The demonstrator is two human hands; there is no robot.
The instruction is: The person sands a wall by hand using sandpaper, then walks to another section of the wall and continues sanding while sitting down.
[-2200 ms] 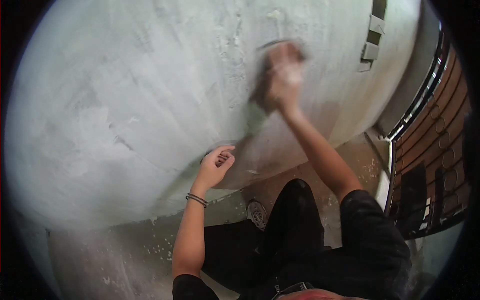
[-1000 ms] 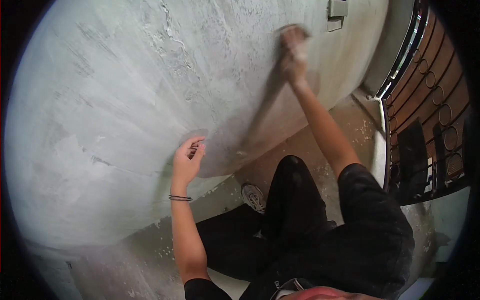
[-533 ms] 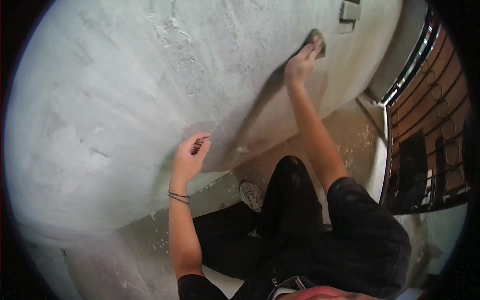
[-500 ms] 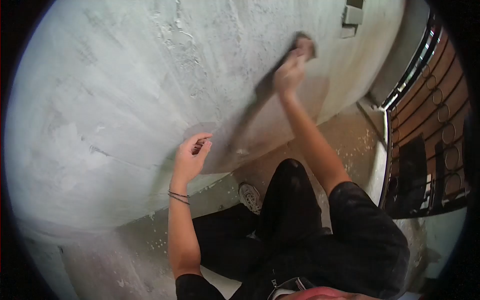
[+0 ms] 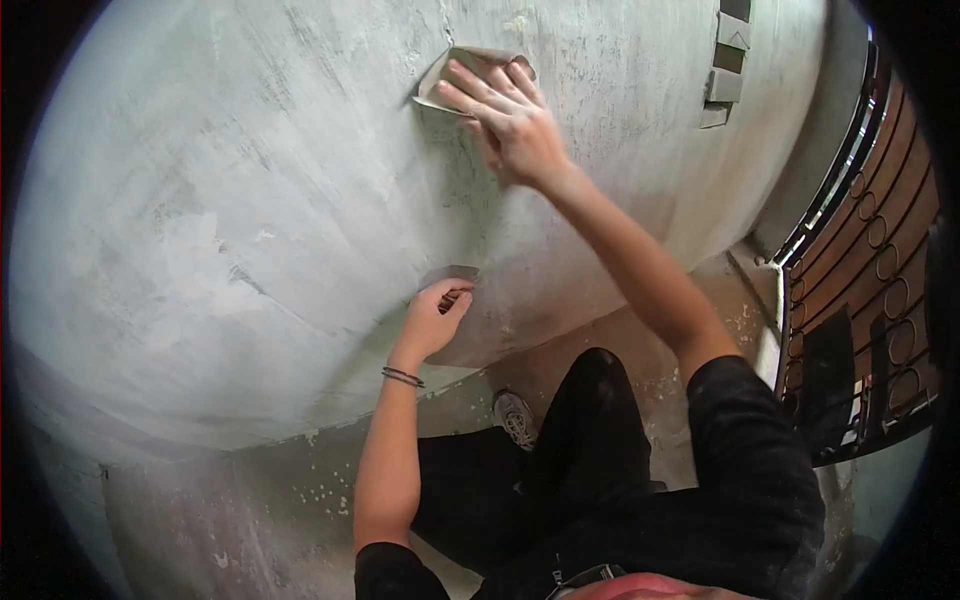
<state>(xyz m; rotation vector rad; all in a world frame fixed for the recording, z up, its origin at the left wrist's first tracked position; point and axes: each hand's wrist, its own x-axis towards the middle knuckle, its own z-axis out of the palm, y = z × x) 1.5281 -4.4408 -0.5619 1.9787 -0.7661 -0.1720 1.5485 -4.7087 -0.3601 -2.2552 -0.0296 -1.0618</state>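
Observation:
My right hand [image 5: 515,125] presses a folded sheet of sandpaper [image 5: 437,88] against the wall [image 5: 300,190], its fingers stretched over the sheet. The sheet's pale corner sticks out to the left of the fingertips, and a browner edge shows above them. My left hand [image 5: 435,318] hovers by the lower part of the wall, fingers loosely curled and thumb apart from them. I see nothing held in it. Dark bands circle that wrist. Rough, scraped patches and pale smears mark the wall's grey-white surface.
Small switch or socket boxes [image 5: 726,85] sit on the wall at upper right. A dark metal grille [image 5: 885,260] with ring shapes stands at the right. Pale specks dot the floor [image 5: 330,490]. My bent knee [image 5: 600,400] and shoe [image 5: 514,418] are close to the wall.
My right hand has swept left and slightly up across the wall with the sandpaper. My left hand sits a little farther right in view, its fingers still curled. The view itself has shifted slightly.

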